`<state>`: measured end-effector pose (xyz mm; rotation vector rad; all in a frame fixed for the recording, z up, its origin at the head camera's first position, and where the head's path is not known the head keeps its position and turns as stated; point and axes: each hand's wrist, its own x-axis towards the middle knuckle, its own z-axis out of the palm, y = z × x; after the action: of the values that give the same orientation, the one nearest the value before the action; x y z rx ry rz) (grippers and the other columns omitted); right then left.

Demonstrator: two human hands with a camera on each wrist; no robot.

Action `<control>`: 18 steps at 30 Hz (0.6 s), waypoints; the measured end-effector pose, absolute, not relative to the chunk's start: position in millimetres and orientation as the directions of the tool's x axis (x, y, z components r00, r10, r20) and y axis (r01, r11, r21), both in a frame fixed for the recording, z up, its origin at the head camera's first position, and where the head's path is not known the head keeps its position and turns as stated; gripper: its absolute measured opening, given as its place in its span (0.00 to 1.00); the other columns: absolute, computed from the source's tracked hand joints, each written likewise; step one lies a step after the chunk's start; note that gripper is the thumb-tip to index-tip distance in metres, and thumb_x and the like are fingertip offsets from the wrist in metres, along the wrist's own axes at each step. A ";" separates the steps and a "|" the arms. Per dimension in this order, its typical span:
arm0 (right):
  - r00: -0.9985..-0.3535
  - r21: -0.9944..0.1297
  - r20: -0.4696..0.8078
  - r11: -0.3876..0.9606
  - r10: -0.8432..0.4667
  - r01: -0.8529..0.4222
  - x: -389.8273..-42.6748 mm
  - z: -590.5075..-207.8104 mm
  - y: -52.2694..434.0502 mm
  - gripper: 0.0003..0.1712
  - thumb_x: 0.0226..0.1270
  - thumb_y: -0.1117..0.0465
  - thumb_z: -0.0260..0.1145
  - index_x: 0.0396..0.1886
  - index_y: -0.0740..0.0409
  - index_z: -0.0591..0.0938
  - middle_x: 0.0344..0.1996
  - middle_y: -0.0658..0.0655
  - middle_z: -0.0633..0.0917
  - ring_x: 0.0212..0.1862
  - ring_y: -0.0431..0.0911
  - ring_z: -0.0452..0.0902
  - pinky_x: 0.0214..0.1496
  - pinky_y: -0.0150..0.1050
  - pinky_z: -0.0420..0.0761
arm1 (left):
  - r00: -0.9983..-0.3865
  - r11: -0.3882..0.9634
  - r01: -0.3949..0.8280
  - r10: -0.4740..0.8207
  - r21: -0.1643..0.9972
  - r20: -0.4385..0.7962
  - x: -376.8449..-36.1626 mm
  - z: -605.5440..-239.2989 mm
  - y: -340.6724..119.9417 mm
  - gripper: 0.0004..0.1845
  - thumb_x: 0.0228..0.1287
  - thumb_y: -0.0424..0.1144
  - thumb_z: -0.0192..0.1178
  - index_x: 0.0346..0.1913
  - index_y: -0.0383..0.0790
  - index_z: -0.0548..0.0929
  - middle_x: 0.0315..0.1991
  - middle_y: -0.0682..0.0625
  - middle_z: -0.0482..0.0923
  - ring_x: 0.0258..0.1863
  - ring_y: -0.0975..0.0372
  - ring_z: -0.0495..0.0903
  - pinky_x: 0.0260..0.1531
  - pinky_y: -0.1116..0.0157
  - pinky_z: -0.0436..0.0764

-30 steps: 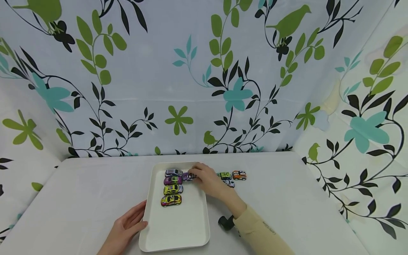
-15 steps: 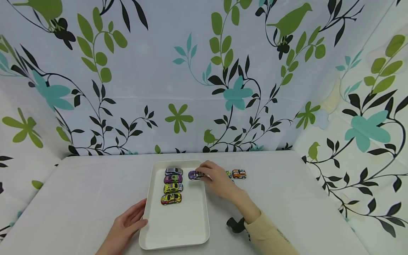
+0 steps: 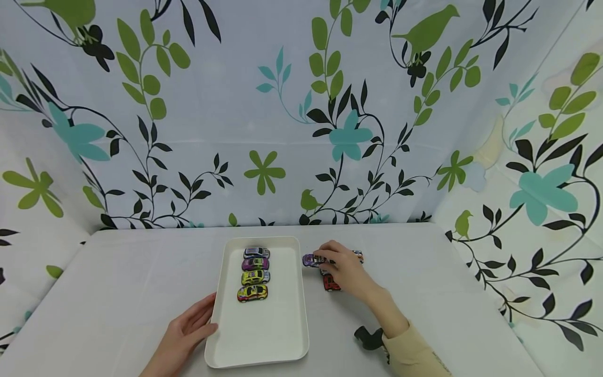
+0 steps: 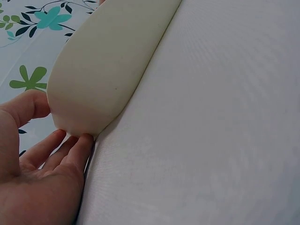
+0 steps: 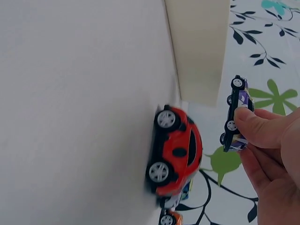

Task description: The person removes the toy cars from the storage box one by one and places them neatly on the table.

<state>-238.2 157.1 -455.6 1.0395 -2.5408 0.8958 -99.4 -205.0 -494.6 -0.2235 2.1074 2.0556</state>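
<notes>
My right hand [image 3: 350, 273] pinches a purple toy car [image 3: 309, 260] between thumb and fingers, just off the right edge of the white tray [image 3: 264, 335]. In the right wrist view this car [image 5: 241, 99] is held up above the table, wheels facing the camera. A red toy car [image 5: 185, 154] stands on the table below it. My left hand [image 3: 188, 332] holds the tray's left side, thumb at the rim and fingertips against the outer wall [image 4: 98, 79]. Inside the tray, a column of several toy cars includes a yellow-red one [image 3: 252, 293] nearest me.
More toy cars sit right of the tray, partly hidden by my right hand, among them an orange one [image 5: 169, 218]. A black wrist device [image 3: 369, 338] is by the right sleeve [image 3: 414, 351]. A leaf-patterned cloth [image 3: 212, 104] backs the white table [image 3: 118, 293].
My right hand has carried the purple car from inside the tray rightward over its edge. The red car has come into view. The left hand stays on the tray.
</notes>
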 end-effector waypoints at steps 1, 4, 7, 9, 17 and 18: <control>-0.719 -0.449 0.436 0.562 -0.541 -0.695 -238.4 -456.8 160.3 0.18 0.60 0.72 0.72 0.51 0.57 0.86 0.47 0.51 0.83 0.50 0.44 0.81 0.50 0.40 0.85 | -0.971 0.029 -0.237 0.024 0.971 -0.237 -99.2 -494.8 -204.8 0.38 0.68 0.36 0.64 0.76 0.35 0.60 0.77 0.39 0.57 0.65 0.74 0.67 0.56 0.79 0.76; -0.737 -0.450 0.427 0.583 -0.525 -0.676 -239.1 -461.1 169.3 0.18 0.60 0.71 0.72 0.50 0.55 0.87 0.47 0.50 0.83 0.50 0.44 0.81 0.50 0.41 0.85 | -0.971 0.030 -0.237 0.023 0.971 -0.238 -99.2 -494.8 -204.2 0.38 0.68 0.36 0.64 0.76 0.36 0.60 0.77 0.39 0.58 0.66 0.71 0.66 0.56 0.79 0.76; -0.747 -0.447 0.427 0.599 -0.509 -0.664 -239.1 -464.7 177.0 0.19 0.59 0.71 0.73 0.50 0.55 0.87 0.46 0.49 0.83 0.49 0.44 0.81 0.49 0.42 0.85 | -0.970 0.031 -0.243 0.024 0.970 -0.243 -99.3 -494.8 -204.5 0.38 0.68 0.36 0.64 0.76 0.36 0.60 0.77 0.39 0.57 0.68 0.68 0.65 0.56 0.78 0.76; -0.747 -0.438 0.437 0.606 -0.501 -0.664 -238.8 -467.0 181.4 0.19 0.58 0.71 0.74 0.50 0.56 0.87 0.46 0.50 0.83 0.48 0.44 0.81 0.48 0.42 0.85 | -0.970 0.028 -0.242 0.024 0.970 -0.243 -99.4 -494.3 -204.4 0.38 0.68 0.36 0.64 0.76 0.36 0.60 0.77 0.39 0.57 0.67 0.70 0.65 0.56 0.78 0.76; -0.751 -0.422 0.462 0.628 -0.472 -0.654 -238.9 -472.6 199.6 0.20 0.54 0.73 0.75 0.48 0.59 0.87 0.45 0.53 0.84 0.47 0.47 0.82 0.47 0.44 0.85 | -0.971 0.030 -0.237 0.025 0.971 -0.238 -99.0 -494.3 -204.8 0.37 0.68 0.36 0.64 0.76 0.35 0.60 0.76 0.39 0.58 0.67 0.70 0.66 0.55 0.79 0.76; -0.755 -0.422 0.459 0.632 -0.469 -0.650 -238.7 -472.7 201.6 0.20 0.54 0.73 0.75 0.48 0.60 0.87 0.45 0.53 0.84 0.48 0.48 0.82 0.48 0.44 0.85 | -0.971 0.033 -0.236 0.026 0.971 -0.237 -98.8 -494.5 -205.1 0.37 0.68 0.36 0.64 0.76 0.35 0.60 0.76 0.39 0.57 0.68 0.68 0.65 0.56 0.79 0.76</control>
<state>-238.7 201.6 -472.7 0.9002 -2.5498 0.8368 -98.8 -205.1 -494.5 -0.2183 2.1124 2.0507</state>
